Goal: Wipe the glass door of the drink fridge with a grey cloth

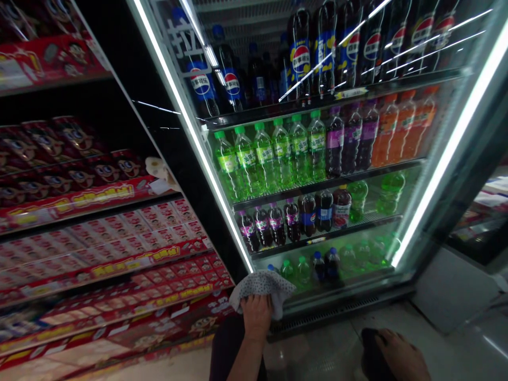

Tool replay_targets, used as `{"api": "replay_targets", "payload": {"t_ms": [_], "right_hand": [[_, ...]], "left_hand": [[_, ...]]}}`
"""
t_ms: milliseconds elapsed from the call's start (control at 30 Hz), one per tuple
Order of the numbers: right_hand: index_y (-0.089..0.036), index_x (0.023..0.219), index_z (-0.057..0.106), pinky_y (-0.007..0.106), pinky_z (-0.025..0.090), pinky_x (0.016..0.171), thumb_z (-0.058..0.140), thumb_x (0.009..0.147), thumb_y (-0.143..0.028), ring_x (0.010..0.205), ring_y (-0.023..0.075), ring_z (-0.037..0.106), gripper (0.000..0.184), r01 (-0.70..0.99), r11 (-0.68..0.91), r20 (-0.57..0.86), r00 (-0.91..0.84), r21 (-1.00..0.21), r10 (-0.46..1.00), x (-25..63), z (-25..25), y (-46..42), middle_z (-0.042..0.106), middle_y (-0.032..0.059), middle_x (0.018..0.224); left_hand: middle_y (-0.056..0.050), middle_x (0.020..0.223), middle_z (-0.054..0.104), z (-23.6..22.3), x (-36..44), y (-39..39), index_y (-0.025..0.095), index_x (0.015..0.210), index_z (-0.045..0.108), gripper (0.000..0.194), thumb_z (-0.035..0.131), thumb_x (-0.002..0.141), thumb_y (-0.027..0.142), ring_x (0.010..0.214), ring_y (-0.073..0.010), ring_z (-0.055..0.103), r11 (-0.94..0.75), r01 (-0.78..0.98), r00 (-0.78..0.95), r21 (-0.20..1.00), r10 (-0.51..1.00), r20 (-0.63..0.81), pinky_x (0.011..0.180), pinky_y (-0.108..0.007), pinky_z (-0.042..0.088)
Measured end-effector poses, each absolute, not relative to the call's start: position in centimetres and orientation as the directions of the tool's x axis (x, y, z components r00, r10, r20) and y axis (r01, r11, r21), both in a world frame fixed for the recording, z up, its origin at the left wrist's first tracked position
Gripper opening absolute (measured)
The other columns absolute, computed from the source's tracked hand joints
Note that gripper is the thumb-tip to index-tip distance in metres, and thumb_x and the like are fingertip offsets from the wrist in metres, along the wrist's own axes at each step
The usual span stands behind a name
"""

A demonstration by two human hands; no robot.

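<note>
My left hand (257, 316) is closed on a speckled grey cloth (262, 284) and presses it against the bottom of the glass door (301, 174) of a lit drinks fridge, near its left edge. At the lower right my right hand (400, 357) lies on a dark rounded shape (370, 353), perhaps my knee. Its fingers are loosely spread and hold nothing. Behind the glass stand rows of bottles: dark cola (300, 58) on top, green soda (281, 153) below it, with purple and orange drinks to the right.
Shelves of red snack boxes (99, 248) fill the left side, right up against the fridge's black frame (186, 174). A vent grille (337, 315) runs under the door. Grey floor tiles (448, 296) lie to the right, with another cabinet (488, 222) beyond.
</note>
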State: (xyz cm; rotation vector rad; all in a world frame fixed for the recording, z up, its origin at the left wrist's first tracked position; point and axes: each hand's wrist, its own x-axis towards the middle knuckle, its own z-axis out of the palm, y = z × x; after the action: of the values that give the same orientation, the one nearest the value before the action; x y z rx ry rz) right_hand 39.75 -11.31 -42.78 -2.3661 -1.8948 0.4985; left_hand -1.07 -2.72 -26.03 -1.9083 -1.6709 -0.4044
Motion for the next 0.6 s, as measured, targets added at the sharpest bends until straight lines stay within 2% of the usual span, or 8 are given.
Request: {"api": "replay_targets", "payload": {"t_ms": [133, 267, 367, 600], "right_hand": [[-0.03, 0.108, 0.074, 0.04, 0.048, 0.091, 0.038, 0.091, -0.037, 0.118, 0.0273, 0.064, 0.041, 0.927, -0.25, -0.192, 0.201, -0.28, 0.96, 39.5, -41.8, -11.3, 0.07, 0.0076, 0.126], [-0.029, 0.111, 0.073, 0.041, 0.048, 0.094, 0.037, 0.092, -0.036, 0.119, 0.0271, 0.063, 0.042, 0.929, -0.261, -0.205, 0.21, -0.263, 0.956, 39.6, -42.0, -11.3, 0.07, 0.0086, 0.127], [-0.029, 0.114, 0.072, 0.044, 0.047, 0.093, 0.036, 0.091, -0.033, 0.122, 0.028, 0.061, 0.042, 0.957, -0.189, -0.225, 0.139, -0.219, 0.964, 39.8, -42.8, -11.2, 0.066, 0.0069, 0.133], [-0.026, 0.114, 0.07, 0.046, 0.046, 0.098, 0.032, 0.095, -0.04, 0.121, 0.0264, 0.062, 0.045, 0.927, -0.259, -0.23, 0.199, -0.272, 0.953, 39.8, -43.6, -10.7, 0.069, 0.009, 0.128]], "left_hand": [[-0.004, 0.069, 0.073, -28.7, -1.3, -3.2, 0.021, 0.075, 0.07, 0.023, 0.055, 0.091, 0.022, 0.073, -0.0236, 0.066, -0.086, 0.976, 0.188, -0.2, 0.795, 0.576, 0.076, -0.044, 0.044], [-0.004, 0.07, 0.074, -29.2, -1.4, -3.3, 0.022, 0.077, 0.071, 0.025, 0.052, 0.093, 0.023, 0.072, -0.0243, 0.066, -0.074, 0.979, 0.173, -0.189, 0.791, 0.587, 0.081, -0.048, 0.046], [-0.006, 0.069, 0.072, -27.7, -1.4, -3.3, 0.021, 0.076, 0.071, 0.029, 0.049, 0.095, 0.027, 0.073, -0.0256, 0.065, -0.058, 0.98, 0.159, -0.19, 0.801, 0.577, 0.081, -0.049, 0.045], [-0.006, 0.07, 0.072, -21.8, -1.4, -1.8, 0.02, 0.073, 0.07, 0.031, 0.051, 0.094, 0.031, 0.077, -0.0264, 0.063, -0.035, 0.965, 0.192, -0.261, 0.771, 0.607, 0.081, -0.048, 0.04]]}}
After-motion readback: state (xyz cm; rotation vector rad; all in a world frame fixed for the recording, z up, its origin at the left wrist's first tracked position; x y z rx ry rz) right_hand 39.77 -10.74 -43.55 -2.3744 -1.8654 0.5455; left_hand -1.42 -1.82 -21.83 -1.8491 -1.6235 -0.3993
